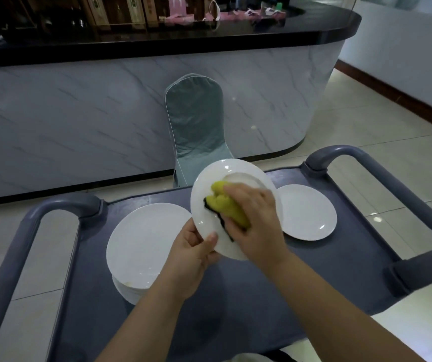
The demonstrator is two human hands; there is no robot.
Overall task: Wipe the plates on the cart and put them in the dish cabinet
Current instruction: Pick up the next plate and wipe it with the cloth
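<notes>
Setting: tiled floor (366, 121), marble-faced counter (105, 105) ahead, covered chair (196, 121) against it, grey cart (340, 270) close in front.
Left hand (192, 248): pinching the lower rim of the plate (209, 184), thumb on the face, fingers behind; holding it tilted up off the cart.
Right hand (258, 226): curled over a yellow cloth (222, 203), pressing it to the middle of the plate's face.
Plate: lifted between both hands, face turned toward the person, seen as an oval running near to far, above the cart's middle.
Stack (144, 244): white plates lying flat on the cart, just left of the left hand; faint yellowish marks near the front edge.
Single plate (311, 212): flat on the cart, just right of the right hand, partly hidden behind the lifted one.
Step, by judgement: wiping under way; stack probably not yet wiped.
Next move turns on: left hand nearer the stack, right hand nearer the single plate; dish cabinet not in view, so direction of the carry not tellable.
</notes>
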